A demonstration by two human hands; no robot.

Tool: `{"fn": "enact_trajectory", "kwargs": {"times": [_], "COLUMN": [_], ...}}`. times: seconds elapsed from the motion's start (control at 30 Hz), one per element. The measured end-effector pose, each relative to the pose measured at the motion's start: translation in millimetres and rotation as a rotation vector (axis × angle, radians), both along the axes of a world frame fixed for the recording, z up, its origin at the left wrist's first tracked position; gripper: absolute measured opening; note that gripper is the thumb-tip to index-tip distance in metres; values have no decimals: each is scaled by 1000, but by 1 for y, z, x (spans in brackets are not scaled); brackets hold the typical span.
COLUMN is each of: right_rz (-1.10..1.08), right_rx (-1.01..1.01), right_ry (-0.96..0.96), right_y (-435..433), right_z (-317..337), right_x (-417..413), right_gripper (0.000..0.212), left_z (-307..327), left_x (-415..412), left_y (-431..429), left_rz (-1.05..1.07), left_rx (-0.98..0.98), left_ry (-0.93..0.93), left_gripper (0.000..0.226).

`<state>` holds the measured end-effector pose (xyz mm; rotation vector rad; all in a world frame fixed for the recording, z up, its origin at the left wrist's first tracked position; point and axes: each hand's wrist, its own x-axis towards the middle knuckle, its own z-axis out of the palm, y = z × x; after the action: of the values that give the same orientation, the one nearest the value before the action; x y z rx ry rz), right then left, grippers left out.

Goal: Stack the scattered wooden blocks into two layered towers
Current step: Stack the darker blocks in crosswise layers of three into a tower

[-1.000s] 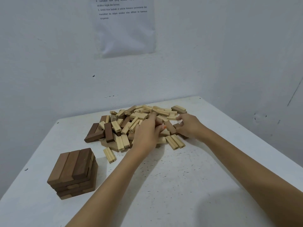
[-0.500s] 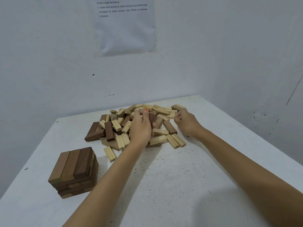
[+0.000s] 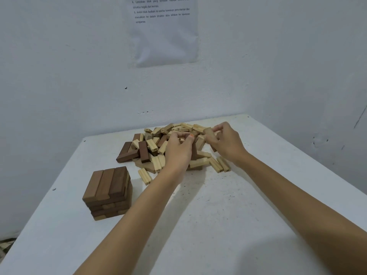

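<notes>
A heap of scattered wooden blocks [image 3: 156, 147], pale and dark brown, lies at the far middle of the white table [image 3: 218, 225]. A short tower of dark brown blocks [image 3: 108, 192], several layers high, stands at the near left. My left hand [image 3: 178, 149] lies over the heap's middle with its fingers curled down into the blocks; what it holds is hidden. My right hand [image 3: 226, 141] is at the heap's right side and pinches a light brown block [image 3: 209, 133], lifted and tilted.
White walls close the table in at the back and on the right. A printed sheet of paper [image 3: 164, 30] hangs on the back wall. The table's left edge drops to the floor at the near left.
My right hand has lifted a light brown block out of the heap's right side. My left hand has shifted slightly within the heap. The tower has not moved.
</notes>
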<state>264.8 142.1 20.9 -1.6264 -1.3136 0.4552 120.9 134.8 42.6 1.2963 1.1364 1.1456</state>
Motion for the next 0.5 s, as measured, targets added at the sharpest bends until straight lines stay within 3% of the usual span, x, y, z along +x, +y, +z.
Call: {"fn": "enact_trajectory", "kwargs": {"times": [0.1,0.23,0.5], "right_rz": [168,266,305], "right_rx": [-38,-147,-240], "right_ry": [164,213,393], "right_y": [-27,-55,-94], "right_z": [13,13,-6], "right_x": [-13,-31,-59], "right_gripper": [28,38,35], "left_z": [-4,-13,-37], "left_x": [-13,-34,-72], "left_y": [-14,-36,-66], "left_rz": [11,-10,-11], "left_rx": [45,108,93], "left_ry": [41,88,243], "left_gripper": [11,18,16]}}
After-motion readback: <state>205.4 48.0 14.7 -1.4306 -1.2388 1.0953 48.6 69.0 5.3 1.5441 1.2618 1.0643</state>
